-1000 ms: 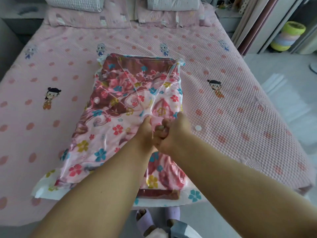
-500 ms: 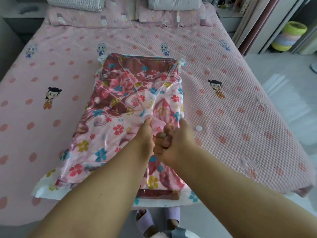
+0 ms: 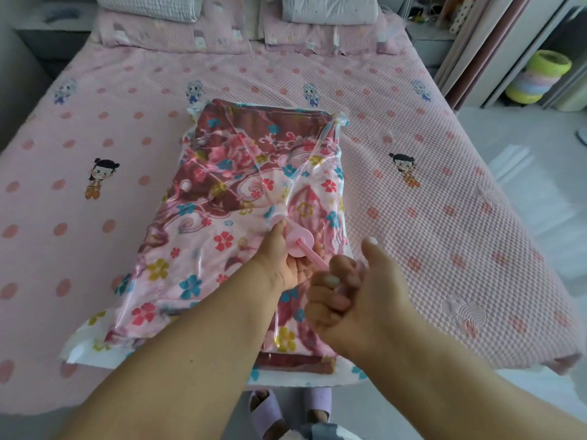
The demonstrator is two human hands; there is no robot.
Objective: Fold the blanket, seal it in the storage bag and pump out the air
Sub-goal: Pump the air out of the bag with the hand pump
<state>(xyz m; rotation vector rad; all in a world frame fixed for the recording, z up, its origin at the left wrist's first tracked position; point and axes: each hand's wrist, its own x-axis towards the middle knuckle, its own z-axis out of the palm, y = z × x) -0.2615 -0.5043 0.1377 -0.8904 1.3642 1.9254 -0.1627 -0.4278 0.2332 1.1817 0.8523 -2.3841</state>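
Folded blanket (image 3: pixel 222 198) sits inside the clear storage bag (image 3: pixel 190 128), which lies flat in the middle of the pink bed (image 3: pixel 444 217). Left hand (image 3: pixel 282 262) wraps around the barrel of the pink pump (image 3: pixel 298 244), whose far end meets the bag. Right hand (image 3: pixel 352 293) is fisted around the pump's handle, thumb sticking up, with the pink rod showing between the two hands. Purple slippers (image 3: pixel 270 414) peek out by the bed's near edge

Bare forearms (image 3: pixel 197 354) — no sleeves; lilac slippers (image 3: pixel 266 411).
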